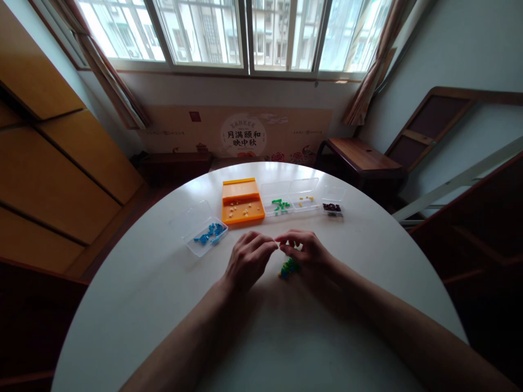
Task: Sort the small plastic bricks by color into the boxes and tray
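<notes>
Over the middle of the round white table (pixel 163 305), my left hand (pixel 251 256) and my right hand (pixel 308 250) meet at the fingertips. Both are closed in a pinch. A tiny pale piece seems to sit between the fingertips, too small to name. Just below my right hand, a small cluster of green, blue and yellow toy bricks (pixel 289 268) rests on the table, partly covered by the fingers.
Beyond my hands stand an orange box (pixel 244 220) with small pale pieces and clear boxes of blue pieces (pixel 210 234), green pieces (pixel 281 205), yellow pieces (pixel 306 200) and dark brown pieces (pixel 332 207). A wooden chair (pixel 363 155) stands behind the table at right.
</notes>
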Tool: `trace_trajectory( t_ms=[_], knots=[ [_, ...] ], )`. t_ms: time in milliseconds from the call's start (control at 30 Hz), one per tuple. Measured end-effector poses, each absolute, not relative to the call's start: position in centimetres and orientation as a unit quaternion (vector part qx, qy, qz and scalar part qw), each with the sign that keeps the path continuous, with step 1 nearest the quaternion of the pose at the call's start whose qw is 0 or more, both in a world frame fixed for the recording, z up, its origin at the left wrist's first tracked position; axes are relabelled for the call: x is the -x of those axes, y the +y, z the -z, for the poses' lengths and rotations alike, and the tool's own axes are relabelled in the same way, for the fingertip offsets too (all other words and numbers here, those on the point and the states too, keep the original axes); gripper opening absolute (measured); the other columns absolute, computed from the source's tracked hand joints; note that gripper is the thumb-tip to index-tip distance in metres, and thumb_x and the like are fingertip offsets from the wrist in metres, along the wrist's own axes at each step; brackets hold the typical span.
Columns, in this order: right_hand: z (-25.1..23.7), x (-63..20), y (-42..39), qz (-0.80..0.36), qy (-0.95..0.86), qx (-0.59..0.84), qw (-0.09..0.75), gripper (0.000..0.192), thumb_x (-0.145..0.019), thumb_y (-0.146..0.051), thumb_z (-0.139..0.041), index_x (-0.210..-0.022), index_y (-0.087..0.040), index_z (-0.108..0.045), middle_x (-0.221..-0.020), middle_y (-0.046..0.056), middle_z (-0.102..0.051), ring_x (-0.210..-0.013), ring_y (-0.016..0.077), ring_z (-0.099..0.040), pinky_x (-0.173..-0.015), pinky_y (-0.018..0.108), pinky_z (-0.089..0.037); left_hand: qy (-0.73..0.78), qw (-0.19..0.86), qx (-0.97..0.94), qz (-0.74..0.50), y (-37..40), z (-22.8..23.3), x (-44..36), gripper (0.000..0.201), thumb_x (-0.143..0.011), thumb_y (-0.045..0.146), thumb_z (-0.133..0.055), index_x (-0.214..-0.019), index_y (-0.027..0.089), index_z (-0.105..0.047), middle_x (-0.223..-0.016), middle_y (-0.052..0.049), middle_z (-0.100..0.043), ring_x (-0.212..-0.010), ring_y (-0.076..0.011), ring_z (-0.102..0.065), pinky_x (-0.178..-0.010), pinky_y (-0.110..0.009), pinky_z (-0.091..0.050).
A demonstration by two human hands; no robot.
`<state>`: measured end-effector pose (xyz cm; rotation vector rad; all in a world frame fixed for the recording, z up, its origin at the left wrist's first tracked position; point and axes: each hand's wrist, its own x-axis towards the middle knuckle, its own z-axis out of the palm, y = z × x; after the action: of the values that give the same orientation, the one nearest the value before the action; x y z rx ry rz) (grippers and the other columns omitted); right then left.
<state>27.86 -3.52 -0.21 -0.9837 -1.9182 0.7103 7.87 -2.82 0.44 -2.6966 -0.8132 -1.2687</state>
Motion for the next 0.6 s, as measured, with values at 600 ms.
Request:
trace_trajectory(
  t_ms=[600],
  knots=[
    [0.40, -27.68, -3.59, -0.276, -0.771, 0.384, 0.427, 0.011, -0.083, -0.023, -0.063, -0.091, -0.018, -0.070, -0.076, 0.001, -0.064, -0.061, 0.0095, -0.055, -0.061, 0.021, -0.047, -0.270, 0.028, 0.870, 0.411, -2.77, -0.17, -7.72, 0.007, -0.089, 0.017, -0.057, -0.090, 0.020, -0.062, -0.081, -0.002, -0.066, -0.076, -0.0144, -0.054, -0.074, -0.030, -0.043]
  ],
)
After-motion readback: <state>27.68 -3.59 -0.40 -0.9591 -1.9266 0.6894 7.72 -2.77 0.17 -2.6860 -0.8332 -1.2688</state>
